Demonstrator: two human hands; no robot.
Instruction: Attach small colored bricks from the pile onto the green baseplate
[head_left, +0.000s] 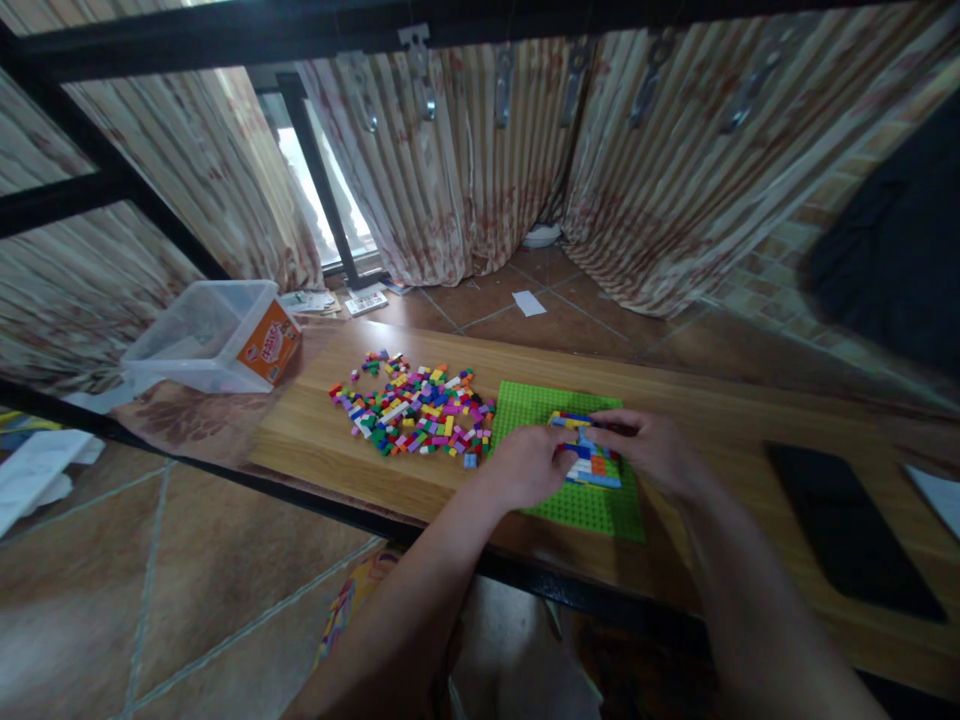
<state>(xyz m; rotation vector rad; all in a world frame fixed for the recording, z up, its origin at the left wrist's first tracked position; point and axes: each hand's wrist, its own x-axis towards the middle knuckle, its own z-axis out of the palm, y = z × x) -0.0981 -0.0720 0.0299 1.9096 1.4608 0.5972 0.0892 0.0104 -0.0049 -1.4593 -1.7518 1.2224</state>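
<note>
brick build (598, 468): on green baseplate (517, 405), tabletop (300, 435) | left hand (529, 465) at its 9 o'clock, right hand (664, 450) at 3, fingers of both touching it; cannot tell whether either grips a piece | loose bricks (420, 412): between 9 and 10 o'clock

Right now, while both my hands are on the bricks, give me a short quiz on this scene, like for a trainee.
1. What are the left hand and the right hand both touching?
2. True or false: the clear plastic bin stands to the left of the loose bricks.
3. Where does the dark flat object lie?
a) left of the green baseplate
b) right of the green baseplate
c) on the tiled floor

Key:
1. The brick build on the green baseplate.
2. True.
3. b
</note>
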